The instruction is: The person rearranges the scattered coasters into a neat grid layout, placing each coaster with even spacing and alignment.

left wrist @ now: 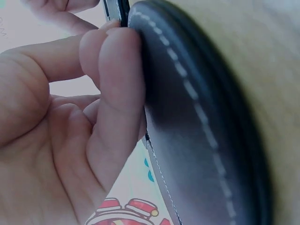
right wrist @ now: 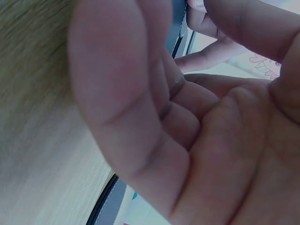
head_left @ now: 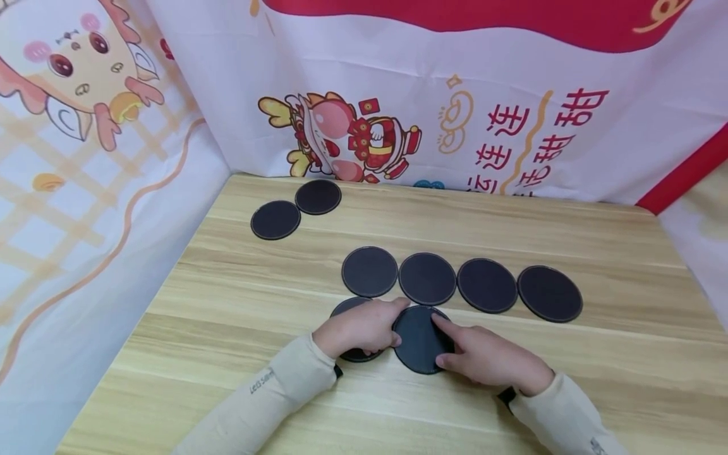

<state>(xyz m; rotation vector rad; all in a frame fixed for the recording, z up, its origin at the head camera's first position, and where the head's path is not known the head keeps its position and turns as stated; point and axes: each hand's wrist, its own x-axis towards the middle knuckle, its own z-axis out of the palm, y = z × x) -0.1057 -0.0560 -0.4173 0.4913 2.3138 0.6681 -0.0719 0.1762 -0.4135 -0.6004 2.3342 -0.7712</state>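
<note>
Both hands meet at a round black coaster (head_left: 423,344) with a stitched rim, lying at the front of the table. My left hand (head_left: 364,325) has its index finger and thumb at the coaster's left rim. My right hand (head_left: 491,357) holds the right side, index fingertip at the upper right and thumb lower down. Under the left hand, a second coaster (head_left: 348,308) is partly hidden; its white stitching shows close up in the left wrist view. Just behind stands a row of coasters, with one coaster (head_left: 427,279) directly above the held one.
The row also includes a left coaster (head_left: 370,272), another coaster (head_left: 487,285) and a right-end coaster (head_left: 550,293). Two more coasters (head_left: 275,220) touch at the back left. A printed cloth (head_left: 398,76) hangs behind the wooden table (head_left: 239,303).
</note>
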